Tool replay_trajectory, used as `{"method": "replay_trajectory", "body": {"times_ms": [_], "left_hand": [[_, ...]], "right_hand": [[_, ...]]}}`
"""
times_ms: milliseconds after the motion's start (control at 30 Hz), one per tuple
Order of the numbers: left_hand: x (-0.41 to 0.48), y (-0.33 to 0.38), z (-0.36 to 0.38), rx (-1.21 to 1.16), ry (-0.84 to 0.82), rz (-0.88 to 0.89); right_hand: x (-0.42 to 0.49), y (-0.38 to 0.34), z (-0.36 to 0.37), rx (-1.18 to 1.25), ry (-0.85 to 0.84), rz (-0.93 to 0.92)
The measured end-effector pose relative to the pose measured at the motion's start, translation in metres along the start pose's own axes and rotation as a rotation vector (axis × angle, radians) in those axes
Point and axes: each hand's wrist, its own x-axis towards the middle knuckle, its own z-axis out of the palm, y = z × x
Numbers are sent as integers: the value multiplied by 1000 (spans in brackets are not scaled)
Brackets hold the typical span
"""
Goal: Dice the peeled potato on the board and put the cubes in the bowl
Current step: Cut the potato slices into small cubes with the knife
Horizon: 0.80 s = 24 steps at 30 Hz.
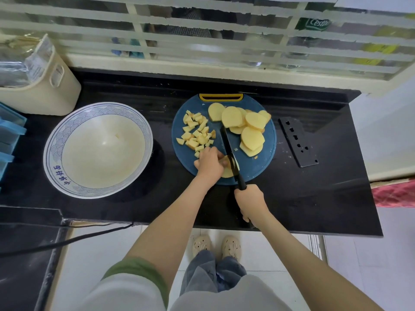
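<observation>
A round blue cutting board [258,167] lies on the black counter. On its left part sits a pile of potato cubes [196,133]; on its right, several overlapping potato slices [244,124]. My left hand [210,164] holds down a potato slice [227,172] at the board's near edge, fingers curled over it. My right hand [250,202] grips the handle of a black knife [228,147], whose blade lies across that slice. A large white bowl [56,144] with a blue patterned rim stands left of the board; I see no cubes in it.
A black knife sheath [297,142] with holes lies right of the board. A cream basket [45,86] stands at the back left, blue containers [9,140] at the left edge. A window ledge borders the counter behind. A black cable [67,241] hangs below the counter front.
</observation>
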Motion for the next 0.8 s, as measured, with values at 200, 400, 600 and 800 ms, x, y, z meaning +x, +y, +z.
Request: {"method": "replay_trajectory", "body": {"times_ms": [200, 400, 600, 800], "left_hand": [[3, -5, 2, 18, 0, 23], [1, -9, 3, 39, 6, 81], [-6, -10, 3, -9, 56, 82], [-20, -12, -4, -168, 144, 63]], "right_hand": [[4, 1, 5, -29, 33, -1], [3, 0, 5, 154, 18, 0], [-10, 2, -2, 148, 45, -49], [-17, 0, -3, 138, 20, -60]]}}
